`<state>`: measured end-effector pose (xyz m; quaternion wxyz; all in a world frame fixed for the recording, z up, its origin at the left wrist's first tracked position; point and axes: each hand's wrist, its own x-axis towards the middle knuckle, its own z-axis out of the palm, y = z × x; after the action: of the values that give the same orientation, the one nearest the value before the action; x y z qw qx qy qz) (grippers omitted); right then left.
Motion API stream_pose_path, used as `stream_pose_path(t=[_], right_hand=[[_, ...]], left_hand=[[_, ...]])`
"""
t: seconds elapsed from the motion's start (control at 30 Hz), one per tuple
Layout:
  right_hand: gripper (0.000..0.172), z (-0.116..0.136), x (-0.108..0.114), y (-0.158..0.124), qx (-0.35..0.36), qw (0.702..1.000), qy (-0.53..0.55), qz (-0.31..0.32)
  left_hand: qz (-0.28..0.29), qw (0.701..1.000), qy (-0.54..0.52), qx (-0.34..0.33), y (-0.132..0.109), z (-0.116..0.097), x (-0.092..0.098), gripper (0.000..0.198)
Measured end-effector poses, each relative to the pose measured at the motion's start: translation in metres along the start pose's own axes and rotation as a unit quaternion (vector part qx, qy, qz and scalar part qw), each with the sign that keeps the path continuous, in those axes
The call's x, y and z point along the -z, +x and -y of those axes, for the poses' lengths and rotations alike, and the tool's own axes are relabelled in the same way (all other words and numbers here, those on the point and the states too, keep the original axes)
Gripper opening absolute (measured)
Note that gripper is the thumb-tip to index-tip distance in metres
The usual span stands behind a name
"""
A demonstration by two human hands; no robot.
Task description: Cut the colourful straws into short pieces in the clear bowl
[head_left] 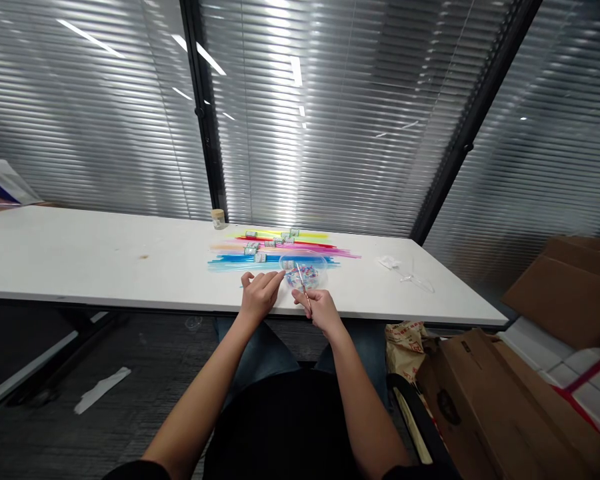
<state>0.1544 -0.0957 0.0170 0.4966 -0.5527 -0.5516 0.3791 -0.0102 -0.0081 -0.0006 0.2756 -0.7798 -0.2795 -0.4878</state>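
Note:
My left hand (260, 292) rests near the front edge of the white table (105, 257), fingers curled toward a thin blue strip that pokes out beside it. My right hand (319, 308) is closed on a thin stick-like tool (303, 283) that slants up over a clear round dish (306, 270) of small multicoloured pieces. Behind the dish lie bundles of long thin strips (275, 250) in yellow, red, orange, pink and blue, with several small labelled rolls on them.
A small jar with a tan lid (219, 218) stands behind the strips. Clear plastic wrappers (405, 270) lie to the right. Cardboard boxes (520, 393) crowd the floor at the right, by a chair armrest (415, 413). Blinds cover the glass wall behind.

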Motion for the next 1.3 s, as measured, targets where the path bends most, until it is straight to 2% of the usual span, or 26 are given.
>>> stream_pose_path(t=[0.47,0.67,1.07,1.17,1.3], right_hand=[[0.051,0.0022,0.0026,-0.0015,-0.012,1.0,0.018,0.012],[0.049,0.0012,0.0042,-0.0011,-0.017,0.999,0.03,-0.017],[0.049,0.0046,0.0029,-0.0026,-0.043,0.994,0.088,-0.045],[0.051,0.0049,0.0032,-0.0033,-0.042,0.995,0.087,-0.029],[0.051,0.0048,0.0022,-0.0034,-0.024,0.999,0.034,-0.008]], left_hand=[[0.006,1.0,-0.006,0.0,0.0024,-0.0017,0.0029,0.026],[-0.006,0.999,0.004,0.032,0.003,-0.0034,0.0023,0.021],[-0.002,1.0,0.009,0.026,0.0011,-0.0018,0.0008,0.021],[-0.003,1.0,0.01,0.025,0.0011,-0.0017,0.0005,0.022],[-0.003,1.0,0.006,0.02,0.0013,-0.0013,0.0005,0.022]])
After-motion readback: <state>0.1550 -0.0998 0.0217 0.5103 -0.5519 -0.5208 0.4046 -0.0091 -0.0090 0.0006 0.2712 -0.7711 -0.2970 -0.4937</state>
